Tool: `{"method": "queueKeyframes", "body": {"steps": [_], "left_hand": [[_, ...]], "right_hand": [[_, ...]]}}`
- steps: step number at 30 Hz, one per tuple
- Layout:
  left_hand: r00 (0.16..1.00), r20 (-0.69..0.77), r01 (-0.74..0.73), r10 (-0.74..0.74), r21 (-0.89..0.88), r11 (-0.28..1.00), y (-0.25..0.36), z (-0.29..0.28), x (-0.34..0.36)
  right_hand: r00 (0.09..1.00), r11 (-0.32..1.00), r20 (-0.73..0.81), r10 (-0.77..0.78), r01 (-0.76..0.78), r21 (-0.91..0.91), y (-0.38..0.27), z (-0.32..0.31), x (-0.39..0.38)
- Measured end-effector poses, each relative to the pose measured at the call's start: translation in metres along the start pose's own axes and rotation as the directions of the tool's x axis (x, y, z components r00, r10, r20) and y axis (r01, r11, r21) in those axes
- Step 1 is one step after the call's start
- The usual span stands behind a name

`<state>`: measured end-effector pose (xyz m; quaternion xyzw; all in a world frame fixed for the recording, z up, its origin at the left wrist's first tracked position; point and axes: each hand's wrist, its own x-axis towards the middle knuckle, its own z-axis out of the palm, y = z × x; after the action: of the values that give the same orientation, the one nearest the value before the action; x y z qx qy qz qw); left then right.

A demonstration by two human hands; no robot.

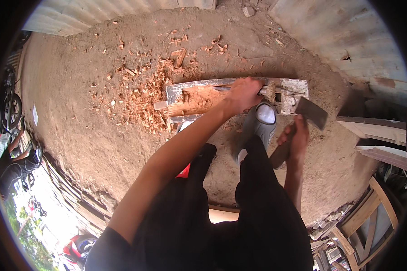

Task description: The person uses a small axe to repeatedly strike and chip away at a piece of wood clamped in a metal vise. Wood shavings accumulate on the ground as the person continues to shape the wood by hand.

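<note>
A long wooden piece (196, 100) with worn white-painted edges lies across the ground, its left part cut to raw reddish wood. My left hand (245, 94) is closed around a chisel (221, 88), whose metal blade points left along the cut hollow. Beside the piece's right end, my right hand (298, 140) grips the handle of a hatchet (312, 113) with a broad, dark, flat head, slightly blurred. The hatchet head is apart from the chisel. One grey shoe (263, 121) is at the near edge of the wood, just below my left hand.
Wood chips (142, 97) litter the dirt floor left of and beyond the piece. Corrugated metal sheets (343, 40) edge the far side. Stacked boards (373, 128) and a wooden frame (368, 217) stand at right. A person (16, 167) and motorbikes (9, 108) are at far left.
</note>
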<state>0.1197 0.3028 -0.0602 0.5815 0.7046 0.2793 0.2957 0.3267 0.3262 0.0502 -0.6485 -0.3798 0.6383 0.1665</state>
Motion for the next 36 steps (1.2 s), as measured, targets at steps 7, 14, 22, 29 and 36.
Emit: {"method": "queueKeyframes", "body": {"steps": [7, 14, 22, 29, 36], "left_hand": [[0.994, 0.106, 0.024, -0.036, 0.114, 0.993, -0.003, 0.007, -0.008], [1.000, 0.016, -0.008, 0.006, 0.130, 0.991, -0.011, 0.023, -0.005], [0.986, 0.137, 0.083, -0.097, 0.109, 0.991, 0.002, 0.022, -0.002], [0.987, 0.108, 0.100, -0.119, 0.169, 0.981, -0.001, 0.019, -0.009], [0.979, 0.132, 0.131, -0.157, 0.183, 0.974, -0.007, 0.012, -0.015]], "right_hand": [[0.992, 0.998, 0.123, 0.023, -0.016, -0.060, -0.028, -0.007, 0.002], [0.973, 0.974, 0.198, 0.118, -0.075, -0.212, 0.002, 0.007, 0.006], [0.988, 0.984, -0.149, -0.051, 0.075, 0.164, -0.006, 0.013, 0.016], [0.993, 0.996, 0.117, 0.018, -0.007, -0.090, -0.041, -0.011, 0.007], [0.941, 0.967, 0.282, 0.189, -0.129, -0.219, -0.021, 0.001, 0.009]]}}
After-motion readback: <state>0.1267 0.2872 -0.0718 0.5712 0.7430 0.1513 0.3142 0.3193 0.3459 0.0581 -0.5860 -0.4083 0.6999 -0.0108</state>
